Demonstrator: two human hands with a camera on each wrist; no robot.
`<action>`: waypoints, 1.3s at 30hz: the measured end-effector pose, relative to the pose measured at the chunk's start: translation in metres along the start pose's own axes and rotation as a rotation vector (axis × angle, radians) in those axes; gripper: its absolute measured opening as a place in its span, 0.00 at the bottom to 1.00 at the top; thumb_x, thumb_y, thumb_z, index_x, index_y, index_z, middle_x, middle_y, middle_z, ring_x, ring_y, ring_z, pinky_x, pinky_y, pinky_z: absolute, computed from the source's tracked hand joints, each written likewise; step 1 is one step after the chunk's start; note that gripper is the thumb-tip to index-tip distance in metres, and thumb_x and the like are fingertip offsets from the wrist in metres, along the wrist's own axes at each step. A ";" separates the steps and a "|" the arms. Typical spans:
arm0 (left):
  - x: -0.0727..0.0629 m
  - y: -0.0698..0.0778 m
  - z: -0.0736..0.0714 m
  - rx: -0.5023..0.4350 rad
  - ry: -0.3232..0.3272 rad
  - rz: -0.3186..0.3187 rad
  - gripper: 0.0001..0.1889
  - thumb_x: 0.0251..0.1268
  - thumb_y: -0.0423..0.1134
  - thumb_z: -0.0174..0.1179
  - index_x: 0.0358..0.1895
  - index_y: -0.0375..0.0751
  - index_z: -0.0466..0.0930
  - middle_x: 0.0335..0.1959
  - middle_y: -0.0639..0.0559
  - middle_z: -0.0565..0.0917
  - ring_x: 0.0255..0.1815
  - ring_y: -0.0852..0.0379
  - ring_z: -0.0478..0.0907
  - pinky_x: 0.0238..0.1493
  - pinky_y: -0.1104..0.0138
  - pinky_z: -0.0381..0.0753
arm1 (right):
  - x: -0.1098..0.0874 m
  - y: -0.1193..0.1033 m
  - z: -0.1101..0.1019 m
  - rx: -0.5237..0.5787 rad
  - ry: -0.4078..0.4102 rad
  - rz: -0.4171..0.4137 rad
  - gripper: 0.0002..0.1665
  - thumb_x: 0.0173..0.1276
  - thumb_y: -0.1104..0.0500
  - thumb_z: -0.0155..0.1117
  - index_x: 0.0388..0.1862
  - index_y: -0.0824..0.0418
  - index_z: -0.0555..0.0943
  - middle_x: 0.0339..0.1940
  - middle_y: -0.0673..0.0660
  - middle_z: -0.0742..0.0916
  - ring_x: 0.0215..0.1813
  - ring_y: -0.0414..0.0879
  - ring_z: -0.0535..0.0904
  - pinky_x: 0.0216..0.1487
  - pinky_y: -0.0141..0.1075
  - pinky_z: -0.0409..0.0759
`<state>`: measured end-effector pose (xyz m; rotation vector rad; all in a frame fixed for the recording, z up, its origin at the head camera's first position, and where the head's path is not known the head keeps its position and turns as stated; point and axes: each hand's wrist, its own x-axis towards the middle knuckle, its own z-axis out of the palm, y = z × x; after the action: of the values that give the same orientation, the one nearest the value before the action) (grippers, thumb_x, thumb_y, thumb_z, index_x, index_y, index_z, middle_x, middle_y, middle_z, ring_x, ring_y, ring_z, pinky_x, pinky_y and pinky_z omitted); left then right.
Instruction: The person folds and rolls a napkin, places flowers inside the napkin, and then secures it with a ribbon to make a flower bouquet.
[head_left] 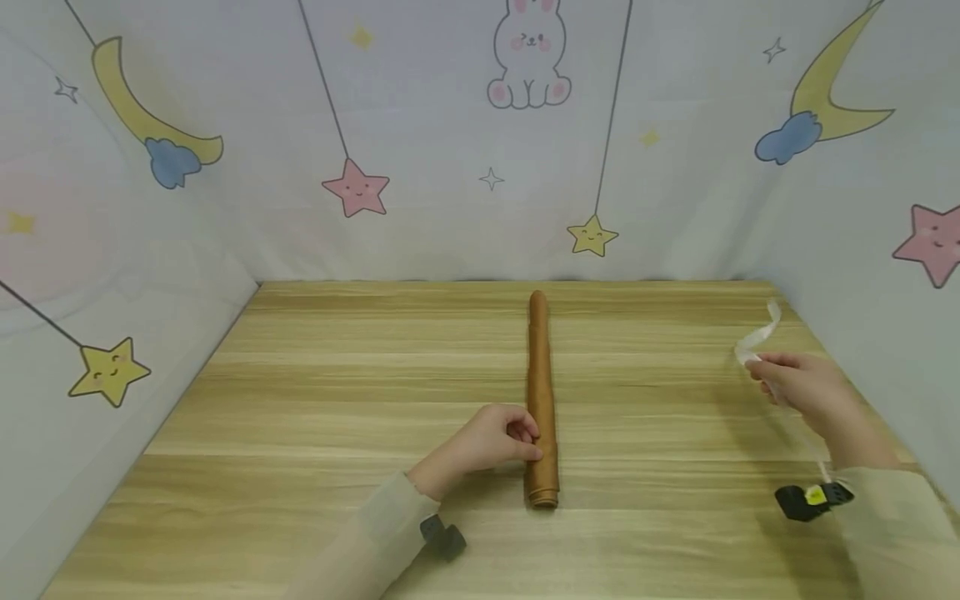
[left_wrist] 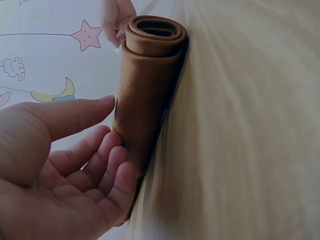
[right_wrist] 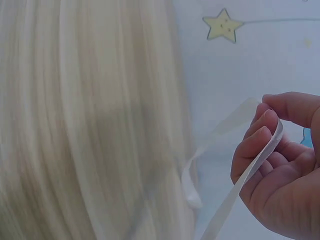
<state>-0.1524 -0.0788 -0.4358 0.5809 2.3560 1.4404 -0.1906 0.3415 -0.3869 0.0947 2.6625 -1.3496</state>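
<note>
A brown rolled-up sheet, smooth and leather-like, lies lengthwise on the table, its layered spiral end facing the near edge. Against the left side of this roll rests my left hand. In the left wrist view, the thumb and loosely bent fingers touch the roll's side without wrapping round it. Over the table's right side, my right hand pinches a white ribbon between thumb and fingertips. One end of the ribbon hangs down past the palm, while the other curls away beyond the fingers.
The wood-grain table is bordered at the back and sides by pale cloth walls printed with stars, moons and a rabbit. Small black devices sit at both wrists, the right one with a yellow mark.
</note>
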 end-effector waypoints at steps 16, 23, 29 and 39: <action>0.001 0.000 0.002 -0.009 0.016 0.010 0.07 0.54 0.32 0.70 0.34 0.35 0.80 0.27 0.55 0.78 0.29 0.62 0.74 0.32 0.73 0.74 | -0.009 -0.048 0.042 -0.042 -0.072 -0.146 0.28 0.75 0.47 0.52 0.53 0.73 0.72 0.37 0.54 0.80 0.32 0.40 0.73 0.34 0.35 0.77; 0.001 0.004 0.001 -0.034 0.019 0.017 0.08 0.54 0.33 0.70 0.33 0.35 0.80 0.27 0.55 0.78 0.30 0.62 0.74 0.32 0.73 0.74 | -0.014 -0.060 0.052 -0.034 -0.118 -0.185 0.28 0.75 0.48 0.52 0.55 0.73 0.72 0.35 0.54 0.80 0.31 0.41 0.72 0.32 0.35 0.74; 0.004 0.016 -0.003 -0.004 0.027 0.065 0.06 0.58 0.34 0.67 0.34 0.37 0.81 0.28 0.55 0.78 0.31 0.63 0.73 0.33 0.73 0.74 | -0.016 -0.069 0.062 -0.032 -0.161 -0.218 0.25 0.74 0.48 0.53 0.52 0.71 0.74 0.31 0.53 0.78 0.29 0.43 0.71 0.30 0.35 0.72; 0.011 0.036 -0.010 -0.019 0.003 0.144 0.06 0.65 0.38 0.62 0.38 0.38 0.82 0.32 0.53 0.80 0.30 0.63 0.72 0.31 0.73 0.73 | -0.025 -0.089 0.080 0.006 -0.256 -0.256 0.21 0.73 0.50 0.57 0.48 0.69 0.76 0.29 0.54 0.78 0.25 0.42 0.69 0.26 0.35 0.70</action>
<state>-0.1600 -0.0660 -0.3998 0.7578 2.3421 1.5232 -0.1683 0.2245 -0.3588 -0.4042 2.5173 -1.3344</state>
